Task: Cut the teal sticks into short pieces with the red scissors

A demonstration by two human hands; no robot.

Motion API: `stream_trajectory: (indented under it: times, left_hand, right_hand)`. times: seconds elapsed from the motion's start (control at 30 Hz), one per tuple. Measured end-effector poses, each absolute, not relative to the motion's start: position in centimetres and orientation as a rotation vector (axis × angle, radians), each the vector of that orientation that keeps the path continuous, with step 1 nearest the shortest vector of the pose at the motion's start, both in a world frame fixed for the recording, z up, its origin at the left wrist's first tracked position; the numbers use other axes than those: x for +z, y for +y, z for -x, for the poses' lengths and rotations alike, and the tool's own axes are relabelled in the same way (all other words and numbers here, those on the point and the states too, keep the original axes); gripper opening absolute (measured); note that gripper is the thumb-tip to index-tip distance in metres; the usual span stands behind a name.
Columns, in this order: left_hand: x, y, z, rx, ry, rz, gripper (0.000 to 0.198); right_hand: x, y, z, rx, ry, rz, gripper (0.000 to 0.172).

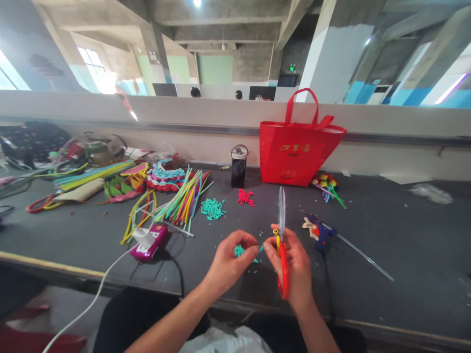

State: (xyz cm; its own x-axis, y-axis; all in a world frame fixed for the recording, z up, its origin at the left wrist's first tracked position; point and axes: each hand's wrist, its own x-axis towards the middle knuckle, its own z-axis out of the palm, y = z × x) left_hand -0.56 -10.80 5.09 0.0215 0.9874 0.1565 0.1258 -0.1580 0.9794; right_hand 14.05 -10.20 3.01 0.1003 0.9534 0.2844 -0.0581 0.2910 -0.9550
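Note:
My right hand (296, 267) is closed around a pair of scissors (283, 264) with red handles, the blades pointing up and away from me. Beside the blade base is a small yellow part (276, 238); whether it belongs to the scissors I cannot tell. My left hand (231, 262) pinches a short teal strip (261, 248) between thumb and forefinger, its tip close to my right fingertips. Cut teal bits (239, 250) lie on the table just behind and under my left fingers. Farther back sit a pile of teal pieces (212, 209) and a smaller pile of red pieces (245, 197).
A red bag (298, 154) and a lidded bottle (239, 169) stand at the back. Rightward lie a blue glue gun (323, 233) and a clear glue stick (366, 257). Leftward are coloured pipe cleaners (184, 198) and a purple power strip (150, 242) with a white cable.

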Motion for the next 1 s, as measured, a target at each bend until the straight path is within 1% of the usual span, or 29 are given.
stream_trajectory:
  times: [0.07, 0.17, 0.33, 0.4, 0.47, 0.57, 1.0]
  left_hand:
    - [5.2, -10.8, 0.4, 1.225, 1.265, -1.523, 0.008]
    - [5.1, -10.8, 0.2, 1.199, 1.306, -1.476, 0.010]
    - [5.0, -10.7, 0.1, 1.310, 1.141, -1.009, 0.012]
    - [5.3, -10.8, 0.1, 1.362, 1.011, -0.815, 0.012]
    - [5.6, -10.9, -0.1, 1.377, 0.911, -0.708, 0.012]
    - [5.9, -11.1, -0.4, 1.381, 0.839, -0.664, 0.013]
    - [5.4, -11.1, -0.2, 1.347, 0.839, -0.668, 0.013]
  right_hand:
    - [3.1, -10.2, -14.0, 0.973, -1.221, 0.987, 0.038]
    - [3.2, -10.3, -13.7, 0.978, -1.225, 0.988, 0.039]
    - [2.0, -11.0, -13.5, 0.940, -1.267, 1.070, 0.042]
    - [0.9, -11.5, -13.4, 0.852, -1.383, 1.140, 0.043]
    - [-0.4, -12.0, -13.2, 0.731, -1.487, 1.194, 0.048]
    - [-1.6, -12.6, -12.8, 0.631, -1.583, 1.173, 0.051]
    - [-2.3, -12.7, -12.9, 0.277, -1.720, 1.187, 0.047]
